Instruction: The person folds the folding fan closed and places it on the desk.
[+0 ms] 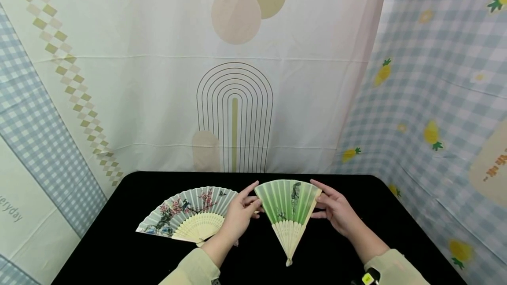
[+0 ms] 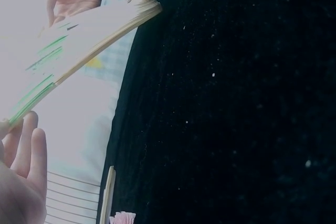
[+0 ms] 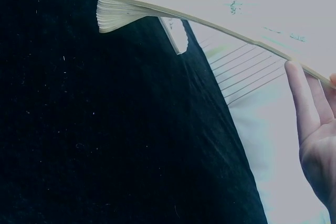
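Observation:
A green folding fan (image 1: 286, 201), partly spread, is held up between my two hands, its pale ribs narrowing to the pivot at the bottom. My left hand (image 1: 239, 214) pinches the fan's left outer edge between thumb and fingers. On the opposite edge, my right hand (image 1: 336, 209) pinches the outer rib, thumb in front and fingers behind. Both wrist views show the fan from below, with its stacked rib ends (image 3: 113, 11) gathered at the pivot. Left of it lies a white folding fan (image 1: 190, 210), spread wide, with pink blossoms and a bird; my left hand and forearm cover its right part.
The table (image 1: 317, 254) has a black cloth top with rounded far corners. Behind it hangs a pale curtain (image 1: 158, 100) with arch patterns, and a blue checked cloth (image 1: 428, 100) with pineapples hangs at the right. A pink tassel (image 2: 123, 217) shows beside the white fan.

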